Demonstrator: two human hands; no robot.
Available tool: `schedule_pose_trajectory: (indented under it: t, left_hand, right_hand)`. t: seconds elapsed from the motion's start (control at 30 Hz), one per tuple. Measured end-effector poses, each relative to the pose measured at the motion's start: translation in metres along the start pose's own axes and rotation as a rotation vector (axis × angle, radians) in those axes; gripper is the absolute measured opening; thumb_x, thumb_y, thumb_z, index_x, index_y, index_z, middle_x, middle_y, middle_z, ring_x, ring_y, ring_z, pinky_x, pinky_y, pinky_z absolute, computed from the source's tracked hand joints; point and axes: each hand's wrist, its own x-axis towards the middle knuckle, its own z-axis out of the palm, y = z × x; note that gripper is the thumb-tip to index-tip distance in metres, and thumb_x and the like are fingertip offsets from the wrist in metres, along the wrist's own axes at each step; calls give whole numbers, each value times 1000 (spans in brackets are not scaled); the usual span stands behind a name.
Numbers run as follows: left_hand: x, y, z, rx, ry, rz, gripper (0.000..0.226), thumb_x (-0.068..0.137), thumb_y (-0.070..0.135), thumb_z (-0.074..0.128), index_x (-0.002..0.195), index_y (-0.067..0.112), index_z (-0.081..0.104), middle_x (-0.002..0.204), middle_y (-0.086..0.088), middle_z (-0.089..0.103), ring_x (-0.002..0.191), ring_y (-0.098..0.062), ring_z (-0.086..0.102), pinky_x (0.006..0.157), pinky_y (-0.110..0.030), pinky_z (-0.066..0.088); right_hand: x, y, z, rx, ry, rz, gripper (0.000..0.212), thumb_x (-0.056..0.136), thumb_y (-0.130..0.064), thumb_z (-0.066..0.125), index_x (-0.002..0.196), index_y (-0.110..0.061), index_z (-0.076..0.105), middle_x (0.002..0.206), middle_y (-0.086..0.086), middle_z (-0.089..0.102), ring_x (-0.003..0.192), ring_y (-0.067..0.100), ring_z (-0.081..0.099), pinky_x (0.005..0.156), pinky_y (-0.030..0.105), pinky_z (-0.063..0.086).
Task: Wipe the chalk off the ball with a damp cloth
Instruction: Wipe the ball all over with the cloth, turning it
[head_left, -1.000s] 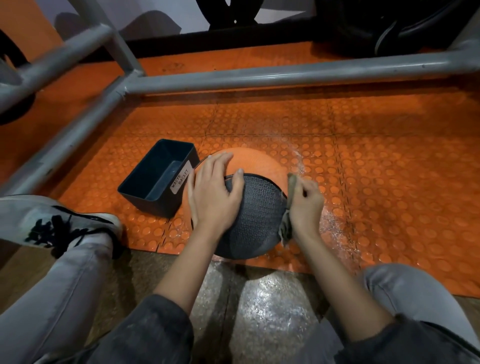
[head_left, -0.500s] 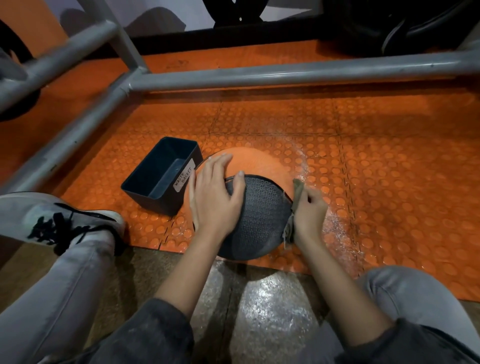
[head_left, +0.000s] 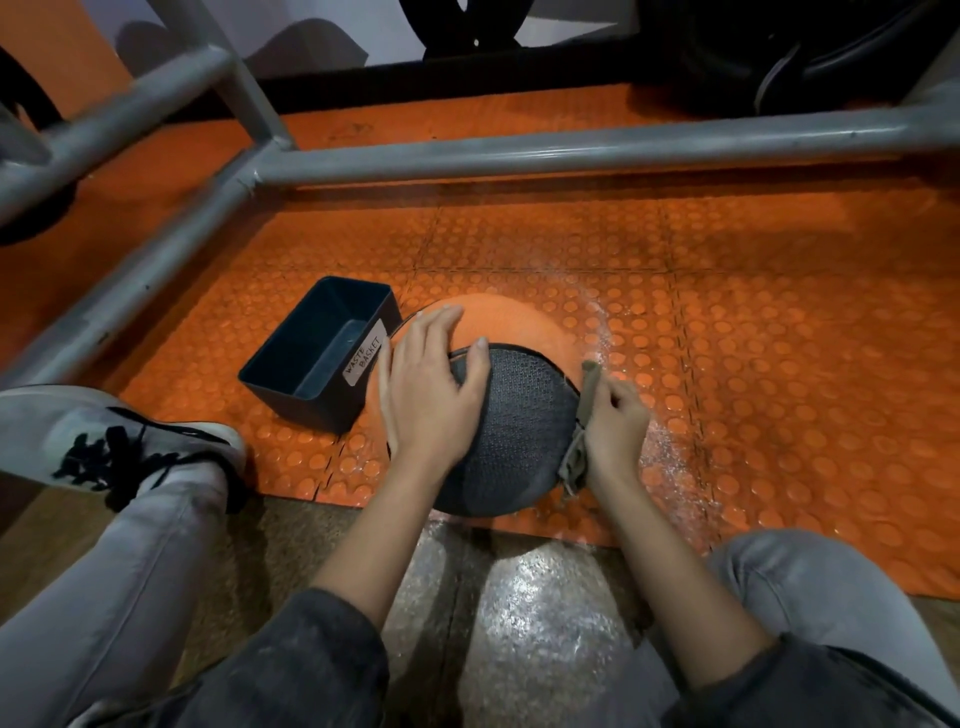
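one ball (head_left: 519, 431), one cloth (head_left: 575, 454), one basket (head_left: 311, 405)

Left hand (head_left: 431, 400) pressed palm-down on the ball (head_left: 519, 431), fingers straight and spread. Right hand (head_left: 615, 426), at its right flank, fingers curled, pinching the cloth (head_left: 575, 457). Both forearms extended forward.

Bin (head_left: 317, 364) just left of ball (head_left: 519, 436)

Right hand (head_left: 615, 431) slides slightly down the right flank of the ball (head_left: 519, 431), toward the person, dragging the cloth (head_left: 587, 395). The cloth's upper end now projects above the hand, which earlier covered it.
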Motion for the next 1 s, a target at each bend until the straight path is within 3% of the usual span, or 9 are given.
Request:
schedule_pose_trajectory:
  t: [0.23,0.33,0.4,0.47,0.53,0.7,0.8,0.9,1.0]
  left_hand:
    - [-3,4,2,-14,-14,26,59,86,49,28,128,18,55,133,5,53,128,-12,42,116,-40,16]
    - [-1,2,1,-28,-22,27,60,86,52,26,129,22,54,135,9,51,130,-7,37,116,-32,5]
    - [-3,-1,0,-38,-8,31,58,87,52,27,128,23,54,134,10,51,128,-4,36,115,-31,4]
    - [-4,-6,-1,-69,7,38,55,87,51,31,127,22,56,133,10,52,125,-1,36,114,-32,7]
    - [-3,-14,-3,-114,11,49,53,87,50,35,125,21,58,131,8,55,123,-3,39,114,-36,16]
    - [-2,-27,-8,-217,19,83,46,88,45,44,121,19,62,122,12,56,120,2,40,105,-33,34]
    - [-5,-22,-6,-213,-28,174,43,88,42,47,121,20,62,123,11,58,124,-2,41,109,-35,29]
    - [-6,-17,-4,-199,-68,240,42,89,44,47,123,24,60,123,20,51,128,0,37,113,-38,20]
    - [-5,-20,-7,-202,-97,257,42,89,46,46,125,28,58,127,21,48,129,4,34,115,-43,18]
  right_hand:
    - [-33,-56,29,-407,-37,-807,24,92,-26,53,103,-18,73,105,-5,63,96,11,39,81,25,32]
    - [-6,-44,14,-280,-70,-626,23,96,-22,53,104,-11,72,103,-3,59,94,7,47,79,18,33]
    - [16,-21,-1,-212,-117,-251,30,98,-17,49,81,-2,68,87,3,61,63,-7,54,62,10,38]
    - [19,6,-8,-151,-173,68,41,99,-21,48,63,-4,58,56,1,56,36,-1,45,44,12,37]
    - [13,14,-6,-47,-161,202,42,98,-27,49,62,-5,56,49,0,48,37,5,39,38,13,32]
    - [-2,-46,15,-192,-74,-290,20,96,-21,53,95,-15,72,94,-2,60,88,9,46,70,15,31]
    - [-8,-75,32,-500,-190,-631,21,93,-27,55,97,-20,75,99,-8,59,95,11,39,79,26,32]
    - [15,-92,36,-479,-292,-566,21,90,-29,59,93,-17,76,90,-11,57,91,14,53,77,29,43]
    - [38,-83,18,-356,-338,-284,26,92,-25,60,90,-3,73,83,-8,62,74,11,57,57,20,42]
